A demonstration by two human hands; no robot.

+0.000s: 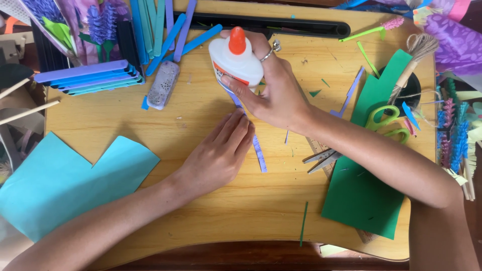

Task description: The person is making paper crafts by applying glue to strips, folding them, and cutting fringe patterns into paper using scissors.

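Right hand near the middle of the far edge of the light wooden desk, fingers curled tight around a white plastic glue bottle with an orange cap. Bottle tipped back toward the far edge, cap pointing that way. Silver ring on one finger.

Left hand flat on the middle of the desk, fingers straight and close together, holding nothing, pressing down on a thin purple paper strip. Strip lying on the desk, running from under the bottle toward the near edge, partly hidden by both hands.

Big light blue paper sheet hanging over the near left corner. Dark green paper sheet along the right side, reaching from the far right down to the near edge. Green-handled metal scissors lying on the green sheet, blades pointing to the middle of the desk. Wooden ruler partly under the scissors and arm.

Stack of purple and blue flat craft sticks at the far left corner. More blue and purple sticks fanned out along the far edge. Speckled grey eraser block just beside them. Long black tray along the far edge behind the bottle. Small green paper scraps scattered here and there. Bundle of tan string at the far right corner.
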